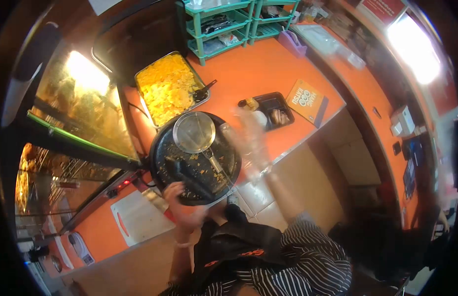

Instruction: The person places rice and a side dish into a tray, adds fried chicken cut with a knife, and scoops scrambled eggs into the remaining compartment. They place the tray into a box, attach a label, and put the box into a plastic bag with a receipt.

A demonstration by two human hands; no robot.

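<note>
My left hand (pixel 185 209), slightly blurred, is at the near left rim of a round black pan (pixel 157 170), fingers curled; I cannot tell whether it holds anything. My right hand (pixel 249 140), in a clear plastic glove and smeared by motion, has its fingers stretched out between the pan and a black food tray (pixel 276 101). Nothing shows in its grasp. That tray has compartments with browned pieces and a white mound in them. Across the pan rests a round mesh strainer (pixel 194 132), its handle pointing toward me. Beside it lies a long black object (pixel 189 180), among scattered crumbs.
A metal tray of yellow food (pixel 167 91) with a black utensil (pixel 205 91) stands behind the pan. At left is a lit glass display cabinet (pixel 80 113), above a white cutting board (pixel 140 217). Green shelves (pixel 219 29) and an orange booklet (pixel 308 101) occupy the counter.
</note>
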